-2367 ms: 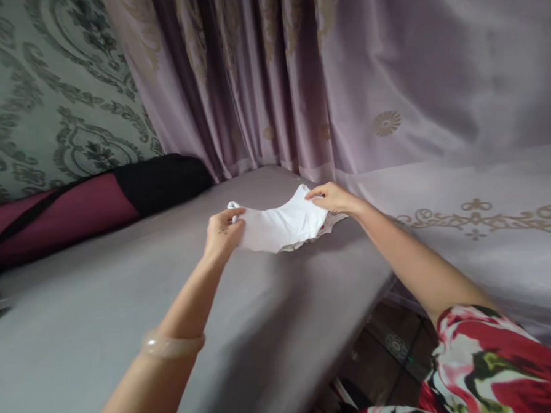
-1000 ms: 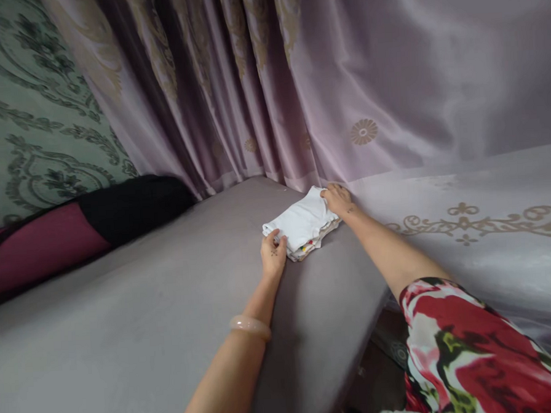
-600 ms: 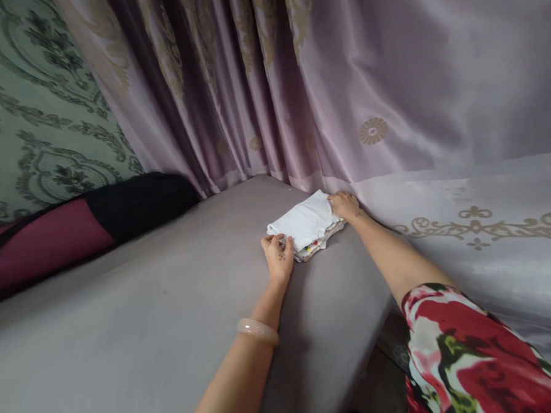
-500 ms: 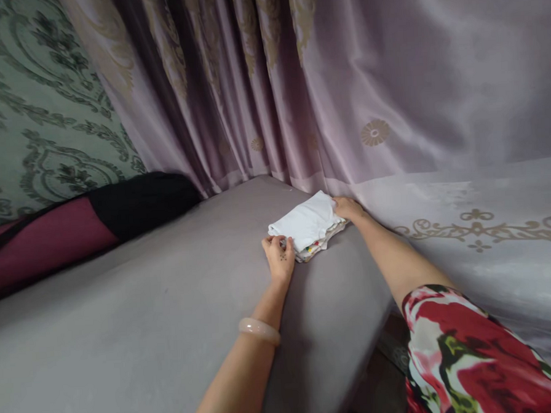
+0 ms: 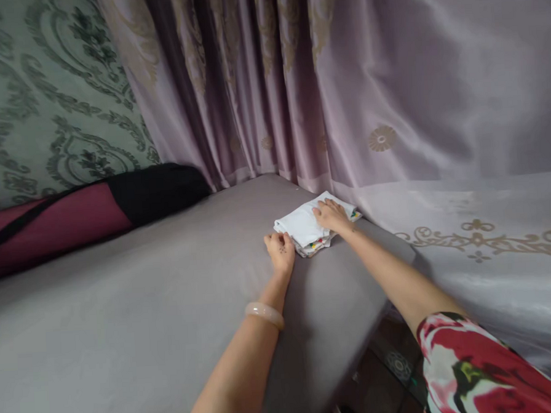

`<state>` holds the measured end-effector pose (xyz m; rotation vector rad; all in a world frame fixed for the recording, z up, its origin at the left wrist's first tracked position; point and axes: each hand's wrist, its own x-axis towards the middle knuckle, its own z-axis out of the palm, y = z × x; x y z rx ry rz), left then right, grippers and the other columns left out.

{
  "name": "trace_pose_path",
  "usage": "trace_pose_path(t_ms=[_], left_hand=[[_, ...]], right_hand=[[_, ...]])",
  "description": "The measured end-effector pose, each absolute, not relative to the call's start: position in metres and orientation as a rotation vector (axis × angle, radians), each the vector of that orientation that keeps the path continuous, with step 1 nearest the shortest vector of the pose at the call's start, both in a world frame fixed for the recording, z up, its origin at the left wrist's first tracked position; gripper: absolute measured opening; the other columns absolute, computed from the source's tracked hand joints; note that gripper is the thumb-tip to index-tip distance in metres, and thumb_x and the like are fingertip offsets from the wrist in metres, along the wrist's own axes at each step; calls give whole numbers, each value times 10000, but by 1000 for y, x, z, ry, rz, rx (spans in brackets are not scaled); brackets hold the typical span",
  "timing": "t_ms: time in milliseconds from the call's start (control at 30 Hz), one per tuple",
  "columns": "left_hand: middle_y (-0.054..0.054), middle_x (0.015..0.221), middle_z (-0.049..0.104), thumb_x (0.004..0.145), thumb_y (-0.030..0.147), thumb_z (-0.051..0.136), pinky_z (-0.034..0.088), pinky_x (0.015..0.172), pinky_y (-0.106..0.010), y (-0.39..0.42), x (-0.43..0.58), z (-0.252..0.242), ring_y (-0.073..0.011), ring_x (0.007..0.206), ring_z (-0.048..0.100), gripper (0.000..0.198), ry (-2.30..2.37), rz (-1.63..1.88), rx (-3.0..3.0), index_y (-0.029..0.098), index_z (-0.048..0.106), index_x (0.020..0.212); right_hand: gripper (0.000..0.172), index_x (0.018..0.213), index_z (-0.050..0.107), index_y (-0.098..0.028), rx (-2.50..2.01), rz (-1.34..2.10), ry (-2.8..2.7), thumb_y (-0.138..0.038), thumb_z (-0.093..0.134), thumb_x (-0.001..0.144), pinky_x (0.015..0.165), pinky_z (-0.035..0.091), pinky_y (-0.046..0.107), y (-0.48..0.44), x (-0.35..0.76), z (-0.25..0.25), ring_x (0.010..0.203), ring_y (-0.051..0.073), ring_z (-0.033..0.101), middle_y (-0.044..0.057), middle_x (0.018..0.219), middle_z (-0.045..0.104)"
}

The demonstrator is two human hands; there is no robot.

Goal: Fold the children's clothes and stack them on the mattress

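A small folded white cloth (image 5: 299, 225) with coloured print at its edges lies near the far right corner of a grey padded surface (image 5: 147, 312). My right hand (image 5: 330, 216) rests flat on top of the cloth, fingers stretched out. My left hand (image 5: 280, 251) sits on the grey surface at the cloth's near left corner, fingers curled against its edge. A pale bangle (image 5: 264, 314) is on my left wrist.
Lilac curtains (image 5: 343, 79) hang right behind the cloth and drape down on the right. A dark red and black roll (image 5: 86, 213) lies along the patterned green wall (image 5: 43, 89) at the left. The surface's right edge drops to a tiled floor (image 5: 390, 367).
The white cloth, held stretched between both hands in the air, now lies folded on the surface. My right hand slid from its far corner onto its top.
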<state>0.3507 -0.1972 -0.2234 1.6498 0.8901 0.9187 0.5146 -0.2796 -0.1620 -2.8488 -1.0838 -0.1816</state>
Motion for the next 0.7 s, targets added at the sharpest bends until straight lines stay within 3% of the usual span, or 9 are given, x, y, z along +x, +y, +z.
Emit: trace_pose_path(t_ms=[167,300,500,700], left_hand=[[-30,682,590,820,214,533,487,751,-296,-183,330,-224,-192,785,621,130,903,759,1578,175,583,707],[-23,664,641,826,170,526,477,632,-244,-167,290,-220,-143,623,634,117,871,606,1551,152,603,740],[-64,844,713,895,220,510,469,607,-204,-130,205,-204,-97,592,640,135,968,532,1501,137,614,872],[0,669,648,880,162,516,440,541,-182,-90,111,-191,-70,486,567,126,1123,522,1493,137,606,796]], right_hand=[[478,1383,477,-150,-2652,-140,-1486,-380,326,992,1113,248,476,-251,459,-175,1401,281,303,174,1511,375],[490,1409,449,-145,-2572,-140,-1628,-362,297,998,1133,201,510,-243,437,-184,1432,282,251,171,1538,338],[470,1391,458,-155,-2532,-264,-1697,-323,319,975,1101,266,522,-241,438,-197,1358,293,384,165,1454,468],[479,1288,540,-138,-2379,-416,-1812,-360,279,953,973,387,569,-235,457,-212,1203,347,526,198,1278,597]])
